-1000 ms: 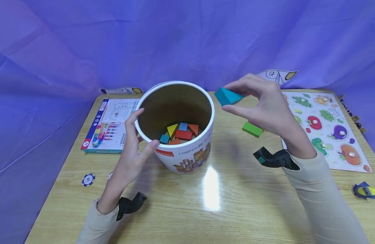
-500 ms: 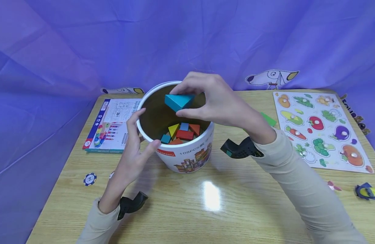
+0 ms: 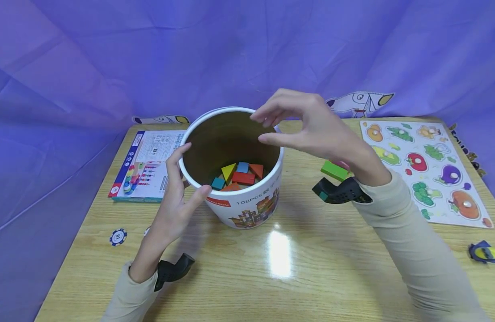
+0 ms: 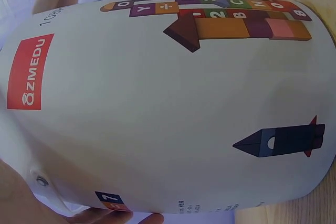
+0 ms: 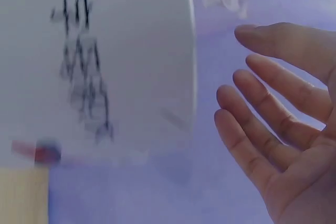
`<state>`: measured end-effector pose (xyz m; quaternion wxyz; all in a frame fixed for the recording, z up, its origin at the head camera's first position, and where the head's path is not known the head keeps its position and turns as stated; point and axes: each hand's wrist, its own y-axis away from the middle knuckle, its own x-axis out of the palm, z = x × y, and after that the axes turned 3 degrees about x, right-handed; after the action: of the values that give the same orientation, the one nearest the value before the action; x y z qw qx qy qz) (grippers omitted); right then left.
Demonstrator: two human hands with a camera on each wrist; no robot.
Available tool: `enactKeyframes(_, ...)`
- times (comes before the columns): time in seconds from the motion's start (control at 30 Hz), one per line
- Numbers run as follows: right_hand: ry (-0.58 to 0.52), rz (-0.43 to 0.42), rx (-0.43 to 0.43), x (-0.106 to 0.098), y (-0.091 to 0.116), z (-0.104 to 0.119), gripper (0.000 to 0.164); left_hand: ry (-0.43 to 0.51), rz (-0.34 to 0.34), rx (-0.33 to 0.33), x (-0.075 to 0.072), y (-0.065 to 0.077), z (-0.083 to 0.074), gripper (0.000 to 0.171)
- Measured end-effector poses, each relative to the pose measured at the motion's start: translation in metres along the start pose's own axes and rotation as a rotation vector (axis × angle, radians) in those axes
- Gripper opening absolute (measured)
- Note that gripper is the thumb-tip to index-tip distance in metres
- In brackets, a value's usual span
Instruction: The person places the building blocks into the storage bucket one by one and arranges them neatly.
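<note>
A white bucket (image 3: 221,210) with printed block pictures stands on the wooden table. At its bottom lie several toy blocks, among them a yellow triangle (image 3: 228,171), a red block (image 3: 243,178) and a teal block (image 3: 217,183). My left hand (image 3: 175,210) holds the bucket by its left side, thumb and forefinger at the rim; the left wrist view has fingertips against the printed wall. Over the right part of the rim is my right hand (image 3: 307,123), fingers parted and relaxed, nothing between them. The right wrist view shows its bare palm beside the bucket.
A green block (image 3: 334,170) lies right of the bucket, a vegetable puzzle board (image 3: 428,172) beyond it. At left are a flat printed box (image 3: 144,167) and a poker chip (image 3: 118,237). A small blue-and-yellow toy (image 3: 485,252) is at far right. Purple cloth (image 3: 247,53) hangs behind.
My right hand carried a teal triangular block from the right to over the bucket, let it go, and moved back rightward. The block is out of sight. My left hand stayed on the bucket.
</note>
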<state>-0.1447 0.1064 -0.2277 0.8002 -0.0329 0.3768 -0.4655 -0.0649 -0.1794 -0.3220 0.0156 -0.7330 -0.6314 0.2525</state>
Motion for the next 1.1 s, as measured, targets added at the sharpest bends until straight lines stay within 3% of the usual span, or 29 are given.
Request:
enactKeyframes(0.1,-0.026,-0.045,0.062,-0.014,0.013,-0.015,0.025,0.006,0.001,0.010,0.000,0.000,0.000,0.080)
enactKeyframes(0.3,-0.011,-0.116,0.293,-0.034,0.046,-0.063,0.024,0.019,0.003,0.027,-0.001,-0.001,0.000,0.079)
enactKeyframes(0.47,0.089,-0.073,0.459,-0.033,0.079,-0.111,0.026,0.014,0.006,0.009,-0.001,0.000,0.000,0.079)
enactKeyframes(0.6,0.117,-0.021,0.547,-0.027,0.103,-0.135,0.028,0.012,0.004,-0.008,-0.002,0.001,0.000,0.080)
enactKeyframes(0.83,0.223,0.043,0.542,-0.019,0.124,-0.154,0.030,0.010,0.000,-0.026,-0.002,0.003,0.000,0.081)
enactKeyframes(0.97,0.332,0.012,0.541,-0.015,0.127,-0.155,0.031,0.011,0.002,-0.019,-0.001,0.002,0.000,0.081)
enactKeyframes(1.1,0.372,-0.012,0.565,-0.012,0.128,-0.155,0.034,0.005,0.005,-0.011,-0.001,0.001,-0.001,0.082)
